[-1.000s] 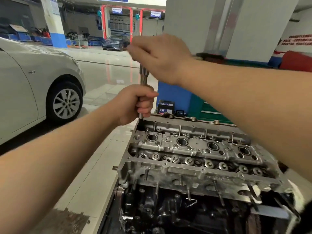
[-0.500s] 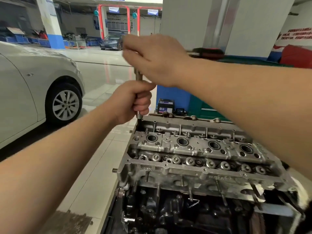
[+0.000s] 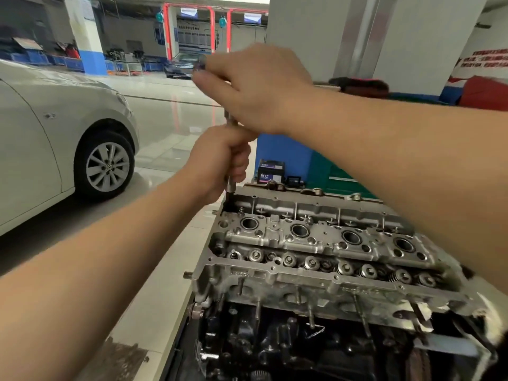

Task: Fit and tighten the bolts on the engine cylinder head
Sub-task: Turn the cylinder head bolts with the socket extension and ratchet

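**Both hands on the driver at the head's far left corner**

Little has moved since the earlier frames: both hands keep their places on the upright driver [image 3: 230, 185]. Left hand [image 3: 220, 160] grips the shaft, fingers [image 3: 242, 167] curled tight around it. Right hand [image 3: 258, 89] sits above, fingers pinching the top end. Its tip stands in a bolt hole at the far left corner of the head [image 3: 316, 243], which shows 4 round wells. Off to the left stands a car [image 3: 63, 138].
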A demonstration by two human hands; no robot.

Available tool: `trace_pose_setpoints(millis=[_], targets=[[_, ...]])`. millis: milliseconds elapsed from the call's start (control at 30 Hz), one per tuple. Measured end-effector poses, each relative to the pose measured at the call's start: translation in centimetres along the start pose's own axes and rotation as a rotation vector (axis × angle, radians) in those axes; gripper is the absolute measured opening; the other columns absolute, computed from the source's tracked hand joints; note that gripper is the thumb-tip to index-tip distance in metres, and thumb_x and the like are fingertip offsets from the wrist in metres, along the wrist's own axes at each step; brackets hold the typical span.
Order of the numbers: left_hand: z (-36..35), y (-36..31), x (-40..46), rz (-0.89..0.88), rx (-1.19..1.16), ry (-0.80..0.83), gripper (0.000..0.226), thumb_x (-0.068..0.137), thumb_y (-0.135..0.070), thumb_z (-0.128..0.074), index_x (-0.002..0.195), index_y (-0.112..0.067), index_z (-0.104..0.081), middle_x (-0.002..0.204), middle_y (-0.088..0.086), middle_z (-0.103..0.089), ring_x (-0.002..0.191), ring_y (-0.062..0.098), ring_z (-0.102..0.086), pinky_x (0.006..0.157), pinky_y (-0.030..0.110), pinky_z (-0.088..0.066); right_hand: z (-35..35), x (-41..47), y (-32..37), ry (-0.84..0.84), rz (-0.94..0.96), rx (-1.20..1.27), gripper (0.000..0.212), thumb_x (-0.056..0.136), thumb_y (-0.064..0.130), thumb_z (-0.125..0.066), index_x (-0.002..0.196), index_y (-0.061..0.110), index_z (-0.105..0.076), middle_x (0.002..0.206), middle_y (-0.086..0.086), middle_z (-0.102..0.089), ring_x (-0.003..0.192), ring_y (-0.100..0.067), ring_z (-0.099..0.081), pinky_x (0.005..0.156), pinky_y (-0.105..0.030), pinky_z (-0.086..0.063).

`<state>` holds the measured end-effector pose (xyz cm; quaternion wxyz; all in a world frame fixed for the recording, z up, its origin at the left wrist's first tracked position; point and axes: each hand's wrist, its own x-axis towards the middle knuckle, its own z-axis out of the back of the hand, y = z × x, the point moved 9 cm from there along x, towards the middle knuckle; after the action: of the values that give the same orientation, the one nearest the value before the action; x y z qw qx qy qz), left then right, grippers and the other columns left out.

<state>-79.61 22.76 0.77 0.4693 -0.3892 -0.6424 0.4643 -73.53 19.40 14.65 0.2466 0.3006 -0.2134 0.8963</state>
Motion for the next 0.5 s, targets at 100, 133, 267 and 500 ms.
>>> trace_pose_setpoints(millis=[100,133,267,500], targets=[[-1.3,0.0,0.0,0.088,-0.040,0.317,0.043,0.083,-0.026,-0.059,0.065,-0.024,-0.020,0.052,-0.005,-0.017,0.050,0.017,-0.010,0.054,0.033,-0.014,-1.3,-0.7,-1.3,0.078,-0.005,0.347,0.028,0.109,0.045,-0.036,0.094,0.024,-0.048,0.074,0.007,-0.051,0.073,-0.016,-0.046,0.067,-0.037,-0.036],[-1.1,0.2,0.2,0.085,-0.025,0.279,0.042,0.084,-0.026,-0.059,0.066,-0.023,-0.021,0.052,-0.004,-0.019,0.050,0.017,-0.012,0.053,0.032,-0.016,-1.7,-0.5,-1.6,0.095,-0.033,0.336,0.027,0.109,0.042,-0.037,0.095,0.022,-0.048,0.075,0.007,-0.051,0.072,-0.016,-0.046,0.066,-0.037,-0.035],[0.2,-0.9,0.1,-0.087,0.148,-0.118,0.019,0.077,-0.027,-0.059,0.069,-0.014,-0.048,0.053,0.000,-0.045,0.050,0.020,-0.039,0.049,0.025,-0.035,-1.7,1.0,-1.2,0.145,-0.121,-0.272,0.024,0.109,0.028,-0.039,0.112,0.018,-0.062,0.077,-0.005,-0.042,0.078,-0.030,-0.047,0.071,-0.040,-0.043],[1.0,1.1,-0.6,-0.116,0.114,-0.321,0.051,0.088,-0.040,-0.065,0.068,0.000,-0.039,0.059,0.015,-0.036,0.052,0.021,-0.032,0.051,0.029,-0.025,-0.4,0.4,-0.3,0.055,0.074,-0.004,0.042,0.104,0.057,-0.028,0.085,0.026,-0.050,0.066,0.007,-0.044,0.067,-0.020,-0.045,0.055,-0.035,-0.027]])
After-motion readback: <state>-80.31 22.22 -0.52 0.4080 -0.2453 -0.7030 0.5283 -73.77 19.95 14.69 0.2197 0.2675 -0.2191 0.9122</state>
